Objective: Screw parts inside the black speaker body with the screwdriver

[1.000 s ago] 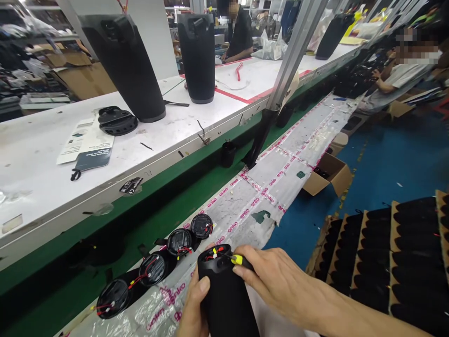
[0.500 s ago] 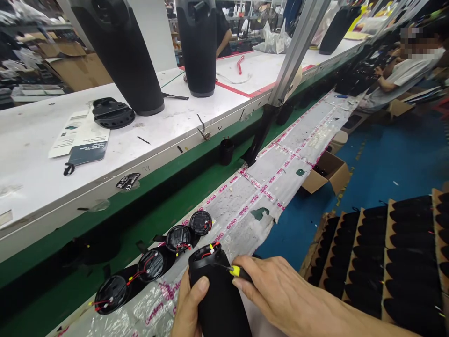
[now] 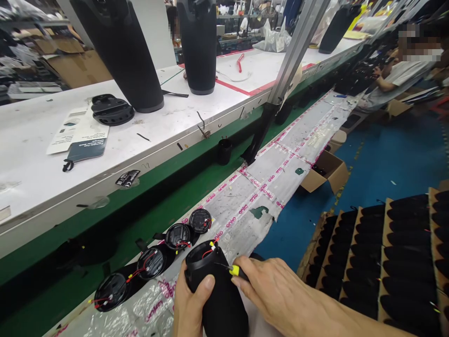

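In the head view, a black cylindrical speaker housing (image 3: 224, 299) leans at the bottom centre, its open end facing up and away. Red wires with white and yellow connectors (image 3: 211, 248) stick out of that end. My left hand (image 3: 192, 299) is wrapped round the housing's left side, thumb across the front. Between its fingers and thumb my right hand (image 3: 266, 285) grips a thin-tipped tool with a yellow and black handle (image 3: 235, 270). The tool's tip touches the housing just below its rim; its exact kind is unclear.
Several similar black housings (image 3: 150, 263) with red wires stand in a row on the plastic-covered shelf (image 3: 242, 206). Tall black speakers (image 3: 198, 51) stand on the white bench (image 3: 168, 126). Cardboard trays of black housings (image 3: 372, 262) lie at right. A person (image 3: 400, 79) sits further along.
The housing has turned and tilted a little in my left hand, showing more of its open end. The tool stays near the rim.
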### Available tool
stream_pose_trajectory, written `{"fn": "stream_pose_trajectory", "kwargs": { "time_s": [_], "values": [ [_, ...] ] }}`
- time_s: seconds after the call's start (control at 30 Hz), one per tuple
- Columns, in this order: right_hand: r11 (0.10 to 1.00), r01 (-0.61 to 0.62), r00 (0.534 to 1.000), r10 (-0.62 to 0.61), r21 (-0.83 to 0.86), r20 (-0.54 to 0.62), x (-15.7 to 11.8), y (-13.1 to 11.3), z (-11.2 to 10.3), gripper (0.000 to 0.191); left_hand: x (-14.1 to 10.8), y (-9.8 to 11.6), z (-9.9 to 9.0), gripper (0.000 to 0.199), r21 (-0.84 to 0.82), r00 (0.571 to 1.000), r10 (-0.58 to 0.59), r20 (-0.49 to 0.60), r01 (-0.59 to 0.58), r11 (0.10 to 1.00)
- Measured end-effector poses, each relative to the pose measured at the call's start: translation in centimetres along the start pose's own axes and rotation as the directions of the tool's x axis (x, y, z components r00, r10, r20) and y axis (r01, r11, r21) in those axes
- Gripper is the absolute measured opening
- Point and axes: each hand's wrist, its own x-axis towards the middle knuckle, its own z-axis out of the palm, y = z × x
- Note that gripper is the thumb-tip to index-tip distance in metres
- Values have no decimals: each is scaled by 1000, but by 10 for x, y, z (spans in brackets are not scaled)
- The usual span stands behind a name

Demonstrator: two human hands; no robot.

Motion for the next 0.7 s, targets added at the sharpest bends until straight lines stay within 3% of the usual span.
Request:
{"fn": "stream_pose_trajectory", "kwargs": {
  "time_s": [0.33,0.5,0.7],
  "values": [
    [989,-71,988,51,-132,-146,0,-7,30,13,2,-9,-2,77,286,978,134,-159,-84,954],
    [979,-83,992,63,-184,-114,2,-16,27,11,1,-3,-1,79,432,954,215,-211,-106,896],
    [990,-64,998,64,-127,-3,11,-19,19,19,2,-1,-4,82,475,956,227,-188,-113,873]
  ]
}}
